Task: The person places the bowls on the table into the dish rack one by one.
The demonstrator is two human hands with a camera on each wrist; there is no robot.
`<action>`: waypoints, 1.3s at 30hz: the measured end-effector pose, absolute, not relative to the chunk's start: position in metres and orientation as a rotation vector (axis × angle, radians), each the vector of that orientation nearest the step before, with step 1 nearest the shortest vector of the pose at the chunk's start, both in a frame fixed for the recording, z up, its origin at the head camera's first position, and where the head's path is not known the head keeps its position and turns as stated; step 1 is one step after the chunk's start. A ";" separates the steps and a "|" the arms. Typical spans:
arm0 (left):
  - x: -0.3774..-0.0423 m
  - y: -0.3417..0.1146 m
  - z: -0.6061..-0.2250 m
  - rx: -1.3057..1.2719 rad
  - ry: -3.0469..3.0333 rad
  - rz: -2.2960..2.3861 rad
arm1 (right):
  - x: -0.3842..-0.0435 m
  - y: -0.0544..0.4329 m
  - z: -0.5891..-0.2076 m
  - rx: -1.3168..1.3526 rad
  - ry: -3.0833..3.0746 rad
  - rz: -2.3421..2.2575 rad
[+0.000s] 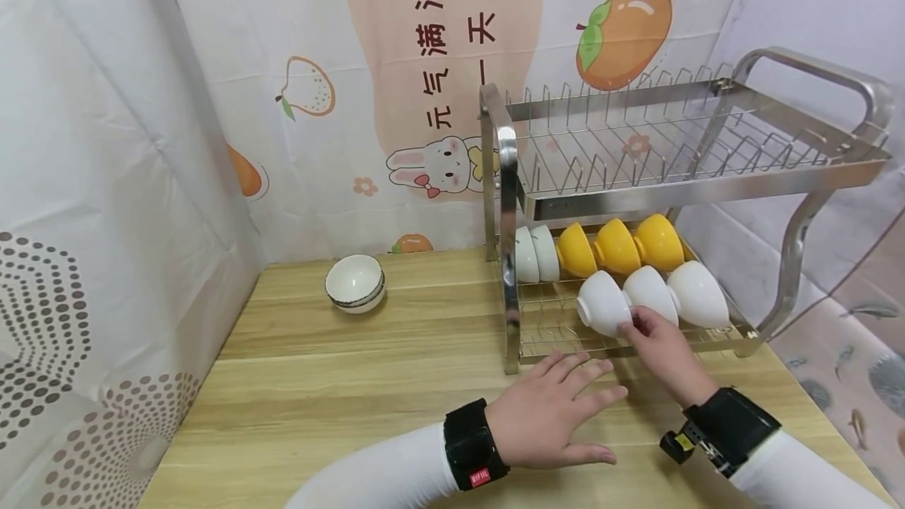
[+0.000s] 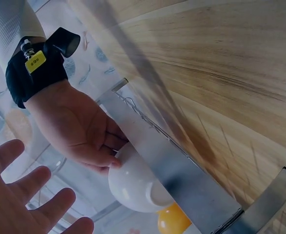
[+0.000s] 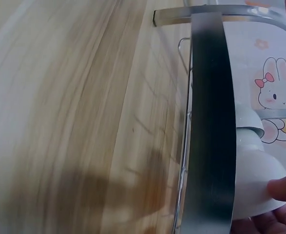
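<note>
My right hand [image 1: 665, 352] pinches the rim of a white bowl [image 1: 603, 301] between thumb and fingers. This bowl lies tilted on its side at the left of the front row on the rack's lower shelf. Two more white bowls [image 1: 698, 294] lean in line to its right. In the left wrist view, the thumb presses the outside of the white bowl [image 2: 135, 183], with the other fingers partly hidden inside its rim. My left hand [image 1: 555, 415] holds nothing; its fingers are spread over the table just before the rack.
A two-tier metal dish rack [image 1: 509, 258] stands at the right. Behind the white bowls, several yellow bowls [image 1: 615, 246] and two pale bowls [image 1: 526, 256] fill the lower shelf's back row. Dark-rimmed bowls [image 1: 355, 280] sit stacked on the wooden table [image 1: 339, 399].
</note>
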State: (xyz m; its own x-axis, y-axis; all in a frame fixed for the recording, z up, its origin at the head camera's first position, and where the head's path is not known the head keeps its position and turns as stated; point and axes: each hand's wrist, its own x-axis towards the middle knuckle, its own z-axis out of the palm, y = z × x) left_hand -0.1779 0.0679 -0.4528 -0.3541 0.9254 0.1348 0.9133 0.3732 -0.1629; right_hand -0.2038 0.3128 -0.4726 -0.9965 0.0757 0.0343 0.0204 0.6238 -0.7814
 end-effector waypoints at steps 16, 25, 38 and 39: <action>-0.177 0.061 -0.456 -1.622 -2.435 0.087 | -0.209 0.312 -0.476 -0.041 -2.831 1.072; -0.175 0.055 -0.455 -1.596 -2.437 0.055 | -0.208 0.311 -0.475 -0.037 -2.854 1.048; -0.170 0.018 -0.448 -1.469 -2.575 -0.026 | -0.180 0.311 -0.461 0.090 -2.738 1.132; -0.169 0.013 -0.447 -1.449 -2.594 -0.031 | -0.176 0.310 -0.459 0.117 -2.742 1.109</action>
